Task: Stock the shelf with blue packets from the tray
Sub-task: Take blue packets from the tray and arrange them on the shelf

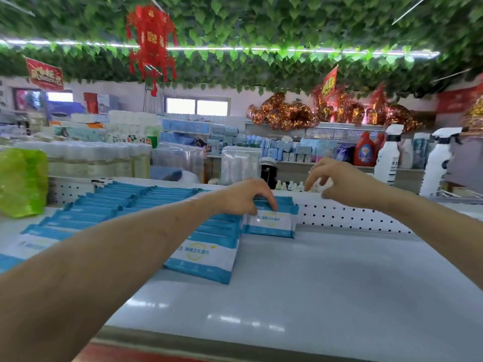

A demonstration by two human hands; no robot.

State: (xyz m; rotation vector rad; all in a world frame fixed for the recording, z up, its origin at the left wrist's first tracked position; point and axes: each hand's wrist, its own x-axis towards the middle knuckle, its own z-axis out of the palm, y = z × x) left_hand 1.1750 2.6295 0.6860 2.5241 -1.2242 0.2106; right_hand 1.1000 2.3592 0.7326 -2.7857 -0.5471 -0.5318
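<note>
Pale shelf (326, 283), blue packets (201, 257), leafy shop ceiling (287, 27)

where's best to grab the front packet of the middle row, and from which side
Probably pinch its right edge, coming from the right over the bare shelf. The front packet leans back on its row, face up, so its top edge is tucked against the next one, while the right edge looks free. The right hand hovers empty; the left hand grips the back packets.
</note>
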